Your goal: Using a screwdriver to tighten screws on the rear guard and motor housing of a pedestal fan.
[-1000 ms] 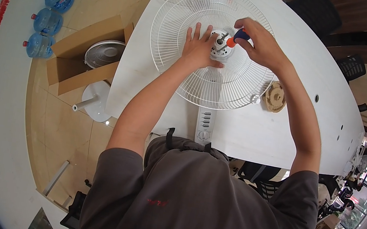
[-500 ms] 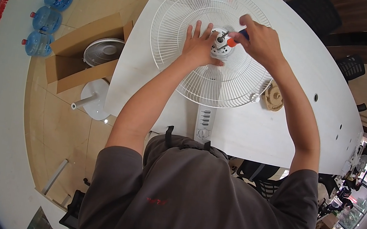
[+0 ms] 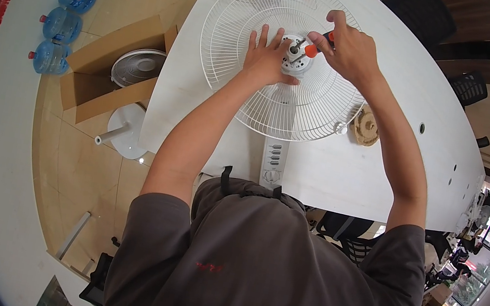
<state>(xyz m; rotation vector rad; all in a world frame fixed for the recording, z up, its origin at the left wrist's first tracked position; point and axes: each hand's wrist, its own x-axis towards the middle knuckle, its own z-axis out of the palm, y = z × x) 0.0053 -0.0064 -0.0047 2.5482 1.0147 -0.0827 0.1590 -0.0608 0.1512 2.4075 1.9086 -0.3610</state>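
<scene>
A round white wire fan grille (image 3: 322, 117) lies on the white table, around a white hub (image 3: 299, 67) with a metal shaft. My left hand (image 3: 264, 62) rests on the grille beside the hub, its fingers spread. In my right hand (image 3: 352, 53) is a screwdriver (image 3: 312, 50) with an orange and dark handle. Its shank slants down toward the hub; where the tip sits I cannot make out. Below the grille, the fan's white control panel (image 3: 273, 163) points toward me, with a row of buttons and a knob.
A tan round part (image 3: 366, 128) lies right of the grille on the table (image 3: 396, 178). To the left, an open cardboard box (image 3: 92, 79) holds a fan head (image 3: 137, 67). Near it on the floor are a white stand base (image 3: 131, 134) and several blue water bottles (image 3: 62, 25).
My right hand has turned slightly on the screwdriver handle, and its fingers have shifted. My left hand stays on the grille in nearly the same place.
</scene>
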